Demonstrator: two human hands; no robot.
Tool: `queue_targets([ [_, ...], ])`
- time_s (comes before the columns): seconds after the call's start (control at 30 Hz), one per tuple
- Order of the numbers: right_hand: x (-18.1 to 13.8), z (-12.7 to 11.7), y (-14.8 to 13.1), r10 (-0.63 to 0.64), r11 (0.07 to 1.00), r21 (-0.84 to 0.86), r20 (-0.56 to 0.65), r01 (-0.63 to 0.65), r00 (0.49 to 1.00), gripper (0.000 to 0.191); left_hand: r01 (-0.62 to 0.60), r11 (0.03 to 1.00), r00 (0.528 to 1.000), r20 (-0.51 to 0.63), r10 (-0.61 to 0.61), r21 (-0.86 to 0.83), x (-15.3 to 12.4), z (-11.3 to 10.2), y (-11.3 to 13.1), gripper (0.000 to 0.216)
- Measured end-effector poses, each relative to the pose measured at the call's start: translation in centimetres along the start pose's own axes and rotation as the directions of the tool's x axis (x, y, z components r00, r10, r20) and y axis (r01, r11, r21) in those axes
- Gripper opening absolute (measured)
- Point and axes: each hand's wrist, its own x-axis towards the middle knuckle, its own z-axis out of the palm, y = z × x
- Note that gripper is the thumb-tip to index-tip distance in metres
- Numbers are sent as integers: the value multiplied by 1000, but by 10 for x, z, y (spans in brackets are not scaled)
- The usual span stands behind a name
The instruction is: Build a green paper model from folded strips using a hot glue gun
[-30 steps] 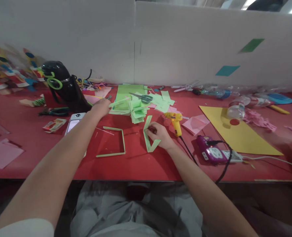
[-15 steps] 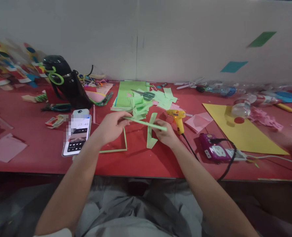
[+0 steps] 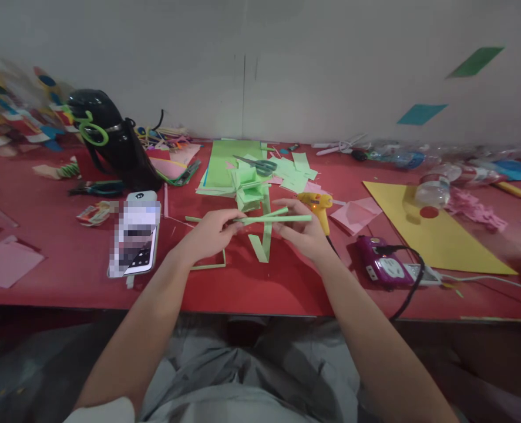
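My left hand point(image 3: 218, 235) is closed on light green paper sticks point(image 3: 295, 218), which cross and point right, towards my right hand. Curled beside the sticks, my right hand point(image 3: 303, 235) has thumb and fingers at a folded green paper strip point(image 3: 266, 238); the fingertips are partly hidden. The strip stands just above or on the red table, bent at its lower end. Under my left hand lies a thin green paper frame point(image 3: 207, 267), partly covered. A pleated green paper piece point(image 3: 248, 191) sits just beyond the sticks.
A yellow glue gun point(image 3: 315, 201) lies beyond my right hand, its cord running towards me. Scissors point(image 3: 260, 165) rest on green sheets. A phone point(image 3: 141, 235) and black bottle point(image 3: 114, 141) stand left. A purple power socket point(image 3: 381, 264) and yellow sheet point(image 3: 436, 235) lie right.
The single visible stick now shows as two crossing sticks, lying more level. The folded strip has turned, its bent end now pointing left. Both hands have shifted slightly right.
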Motion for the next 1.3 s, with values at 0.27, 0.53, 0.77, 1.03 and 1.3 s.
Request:
queue_targets([
  [0.27,3,-3,-3,106,988,127,-113,-91,988,26,-53,996,993,-106,60,69,-11,-5,-3,28],
  [0.53,4,2,0,157,982,147,-257,-122,954,27,-34,983,948,-305,88,180,-57,-7,-16,28],
  [0.77,4,6,8,113,992,-42,-117,-119,987,24,52,970,963,-270,14,236,-74,-3,-16,31],
  [1.03,4,4,11,67,980,-183,-46,-74,997,18,82,963,949,-316,4,259,-73,-3,-16,29],
  [1.3,4,6,18,-31,949,-312,51,46,998,16,181,929,969,-220,-112,322,-88,-6,-15,54],
])
